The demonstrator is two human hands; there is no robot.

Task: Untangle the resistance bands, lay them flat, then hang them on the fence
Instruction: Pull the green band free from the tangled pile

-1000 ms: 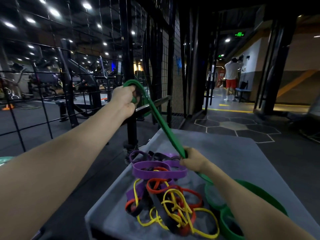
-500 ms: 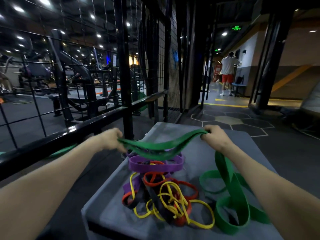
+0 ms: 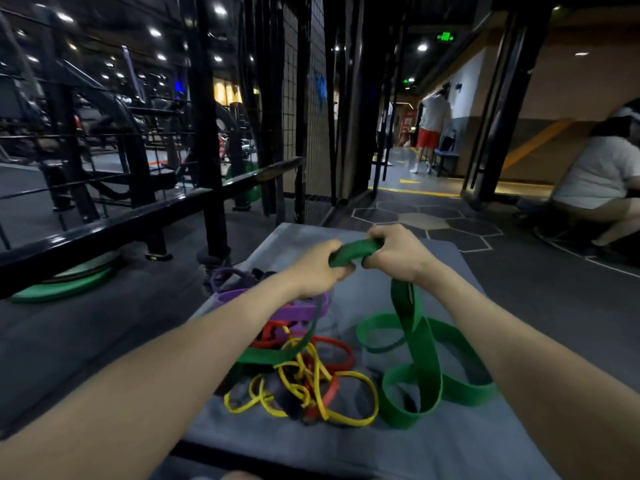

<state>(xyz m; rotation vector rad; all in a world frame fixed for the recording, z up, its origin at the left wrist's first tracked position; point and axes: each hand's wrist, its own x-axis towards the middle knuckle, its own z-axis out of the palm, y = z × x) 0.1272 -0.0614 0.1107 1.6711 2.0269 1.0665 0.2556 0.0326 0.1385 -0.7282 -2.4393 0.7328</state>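
We are at the untangling step. Our left hand (image 3: 320, 268) and right hand (image 3: 394, 252) each grip the green band (image 3: 419, 344) close together above the bench (image 3: 446, 441); its loops trail there beside the tangled pile (image 3: 304, 372). Next we draw it free and lay it flat.

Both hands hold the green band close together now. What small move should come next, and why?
Probably draw the hands apart to open the green band. The left hand and right hand grip it side by side, while its lower loops still cross each other on the grey mat and one strand runs over the yellow band pile.
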